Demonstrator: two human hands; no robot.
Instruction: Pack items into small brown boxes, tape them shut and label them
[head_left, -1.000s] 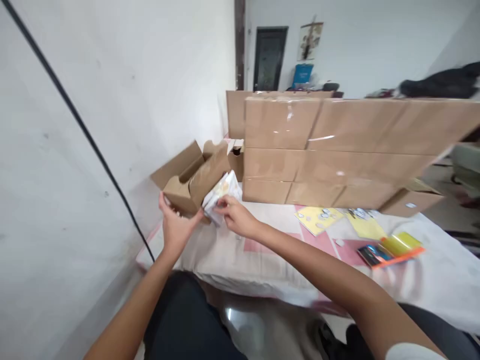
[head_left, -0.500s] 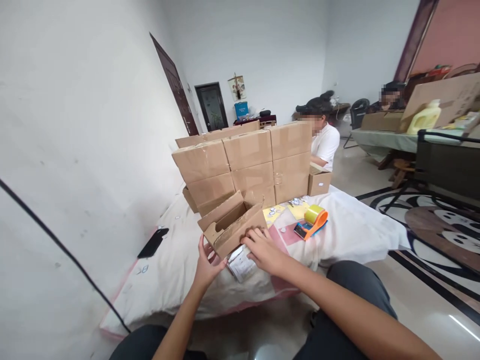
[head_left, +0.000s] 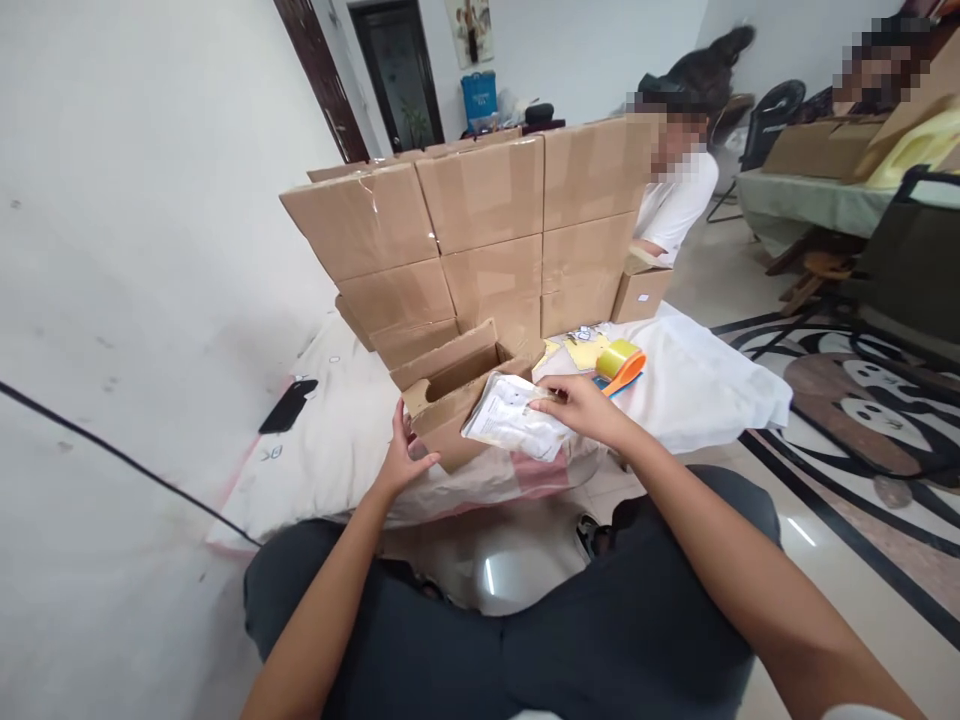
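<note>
An open cardboard box (head_left: 442, 440) sits tilted on the cloth-covered table in front of me, its flaps up. My left hand (head_left: 405, 462) grips its near left corner, thumb on the front face and fingers around the side. A white printed packet (head_left: 510, 415), flat and flexible, is pinched by its right edge in my right hand (head_left: 581, 405). It is held in front of the box's near wall and covers part of it. What lies inside the box is hidden from me.
Behind the box stands a wall of stacked, taped cartons (head_left: 487, 210). An orange tape dispenser (head_left: 628, 372) lies to the right, near a smaller carton (head_left: 643, 295). A black phone (head_left: 289, 405) rests at the left. Beyond the cartons sits a person in white (head_left: 679, 205).
My right hand has left the box's front and lifted the white packet from the table, up and to the right. My left hand stays at the box. The view has tipped downward.
</note>
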